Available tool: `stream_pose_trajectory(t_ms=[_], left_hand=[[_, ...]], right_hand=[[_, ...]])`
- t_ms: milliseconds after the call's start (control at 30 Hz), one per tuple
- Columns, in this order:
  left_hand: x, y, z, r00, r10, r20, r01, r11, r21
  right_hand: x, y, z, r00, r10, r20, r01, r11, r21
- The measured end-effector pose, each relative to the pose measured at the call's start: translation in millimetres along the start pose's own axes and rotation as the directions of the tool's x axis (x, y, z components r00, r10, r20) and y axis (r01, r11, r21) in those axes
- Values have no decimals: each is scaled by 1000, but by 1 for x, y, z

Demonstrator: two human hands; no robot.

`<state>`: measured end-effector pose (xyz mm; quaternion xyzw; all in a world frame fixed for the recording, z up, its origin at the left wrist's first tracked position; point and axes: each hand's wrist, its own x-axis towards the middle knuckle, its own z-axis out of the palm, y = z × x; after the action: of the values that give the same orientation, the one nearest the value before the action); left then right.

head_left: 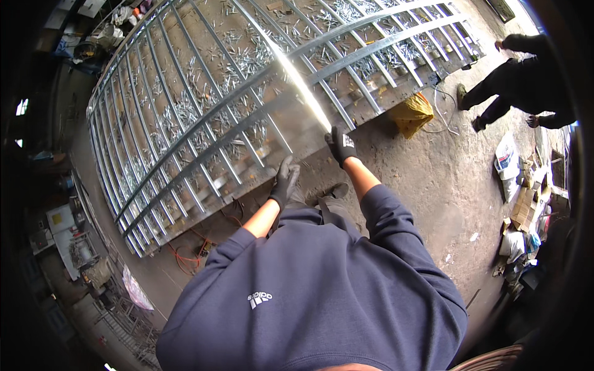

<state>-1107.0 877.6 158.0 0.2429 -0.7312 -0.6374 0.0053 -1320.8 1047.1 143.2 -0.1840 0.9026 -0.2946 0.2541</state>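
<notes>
Clutter [65,238] fills the dim left side, with a pale plastic bag [136,289] lower down near it. Next comes the table [303,137], slanting up and away, with a grid [343,63] of thin metal slats laid over it, crossed by two long rails. Loose metal offcuts [250,59] lie strewn among the slats, thickest near the top. An orange cable [182,256] lies looped on the floor beside the table's near edge.

The left hand [283,180], in a dark glove, is raised at that edge near the tips of the slats. Its fingers are stretched and loosely apart — nothing shows in them, and whether they touch a slat I cannot tell. To its right, a bright bar [303,93] runs lengthwise over the table, across the rails, its near end at the right hand [340,147]. That gloved hand is closed narrowly on this end.

Farther right, a yellow bag [413,115] sits by the table's corner. Another person [523,80] in dark clothes stands beyond it; a white sack [507,161] and some cardboard [525,208] lie along the right edge.
</notes>
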Motion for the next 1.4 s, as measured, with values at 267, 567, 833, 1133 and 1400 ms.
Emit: stream_pose_trajectory(t_ms=[267,567,833,1133,1400], left_hand=[[16,10,122,826,-489,279,553,799,-235],[48,-4,168,853,-509,118,444,587,-677],[89,19,142,831,-555,42,433,596,-676],[152,6,107,833,-544,-101,370,684,-629],[140,17,103,898,-425,-110,269,732,-626]], right_hand=[[-340,207,0,944,284,168,-290,957,7],[-500,253,-1,790,493,365,-611,682,402],[-606,248,1,687,673,274,-723,594,352],[-643,218,-31,492,800,343,-853,364,375],[-624,170,-63,612,750,251,-714,387,583]])
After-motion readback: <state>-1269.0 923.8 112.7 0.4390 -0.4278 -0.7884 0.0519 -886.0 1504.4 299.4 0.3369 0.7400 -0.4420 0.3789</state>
